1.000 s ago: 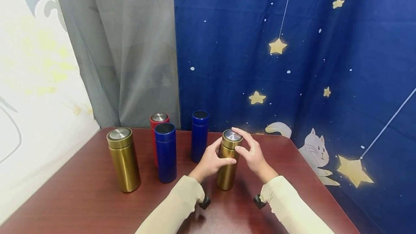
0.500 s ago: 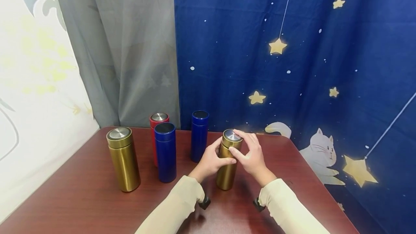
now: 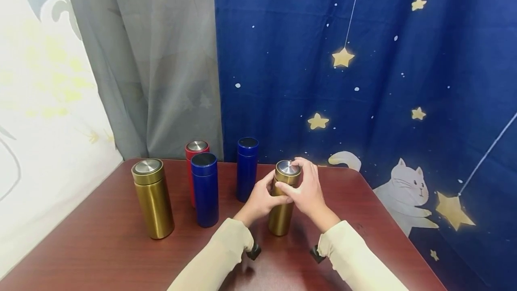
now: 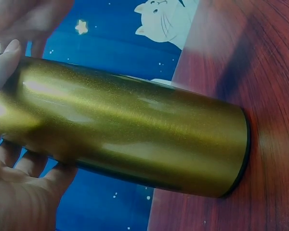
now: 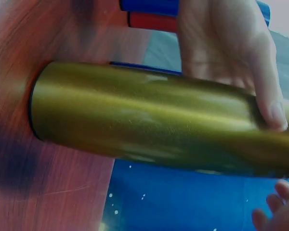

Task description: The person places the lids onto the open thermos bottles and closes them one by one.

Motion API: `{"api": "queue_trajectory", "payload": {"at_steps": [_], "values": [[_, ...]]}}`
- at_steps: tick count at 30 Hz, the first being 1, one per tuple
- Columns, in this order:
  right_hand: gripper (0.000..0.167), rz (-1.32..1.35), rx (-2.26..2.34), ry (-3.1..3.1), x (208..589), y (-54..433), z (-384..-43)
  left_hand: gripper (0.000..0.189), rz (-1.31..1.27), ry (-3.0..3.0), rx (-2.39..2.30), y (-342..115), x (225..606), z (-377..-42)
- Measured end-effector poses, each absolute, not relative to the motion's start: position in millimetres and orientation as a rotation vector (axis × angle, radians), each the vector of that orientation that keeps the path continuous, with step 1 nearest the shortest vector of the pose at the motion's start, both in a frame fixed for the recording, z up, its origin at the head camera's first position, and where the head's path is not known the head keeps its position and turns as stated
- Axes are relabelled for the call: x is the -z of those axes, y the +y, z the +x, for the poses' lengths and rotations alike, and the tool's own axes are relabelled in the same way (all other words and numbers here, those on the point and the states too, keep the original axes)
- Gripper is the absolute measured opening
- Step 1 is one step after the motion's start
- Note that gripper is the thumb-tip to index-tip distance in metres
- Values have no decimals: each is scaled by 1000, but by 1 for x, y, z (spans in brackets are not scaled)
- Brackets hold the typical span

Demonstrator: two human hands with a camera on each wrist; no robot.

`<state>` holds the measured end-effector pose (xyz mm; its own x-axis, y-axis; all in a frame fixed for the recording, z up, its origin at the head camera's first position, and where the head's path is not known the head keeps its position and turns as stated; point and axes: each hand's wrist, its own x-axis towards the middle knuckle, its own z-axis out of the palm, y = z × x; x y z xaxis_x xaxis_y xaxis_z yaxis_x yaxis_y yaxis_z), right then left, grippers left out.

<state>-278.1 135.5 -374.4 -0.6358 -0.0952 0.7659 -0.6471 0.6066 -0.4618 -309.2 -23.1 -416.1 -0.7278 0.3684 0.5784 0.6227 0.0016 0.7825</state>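
Observation:
A gold thermos [image 3: 280,221] with a silver-topped lid [image 3: 287,168] stands on the table. My left hand [image 3: 260,199] grips its upper body from the left, thumb across the front. In the left wrist view the body [image 4: 135,130] lies between that hand's thumb and fingers. My right hand [image 3: 308,192] holds the lid from the right, fingertips at the silver top's far rim and thumb across the front just below the lid. In the right wrist view its fingers [image 5: 274,207] show beside the thermos's upper end, and my left thumb [image 5: 269,98] lies over the body.
A second gold thermos [image 3: 155,205] stands at the left of the dark red wooden table [image 3: 101,250]. Between the two are a blue thermos [image 3: 207,196], a red thermos [image 3: 198,152] partly behind it, and another blue thermos [image 3: 247,174] farther back. Curtains hang behind the table.
My right hand has turned around the lid, its thumb sliding left across the front. The left hand and the thermos stay in place.

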Motion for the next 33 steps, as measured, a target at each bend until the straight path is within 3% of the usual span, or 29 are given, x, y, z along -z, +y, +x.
{"api": "queue_trajectory", "payload": {"at_steps": [10, 22, 33], "values": [[58, 901, -1195, -2083, 377, 150, -283, 75, -1055, -2055, 1815, -29, 396, -288], [58, 799, -1020, -1999, 382, 151, -288, 83, -1047, -2047, 1841, -21, 416, -311], [58, 677, -930, -1980, 382, 144, -290, 82, -1049, -2027, 1857, -22, 416, -311]]}}
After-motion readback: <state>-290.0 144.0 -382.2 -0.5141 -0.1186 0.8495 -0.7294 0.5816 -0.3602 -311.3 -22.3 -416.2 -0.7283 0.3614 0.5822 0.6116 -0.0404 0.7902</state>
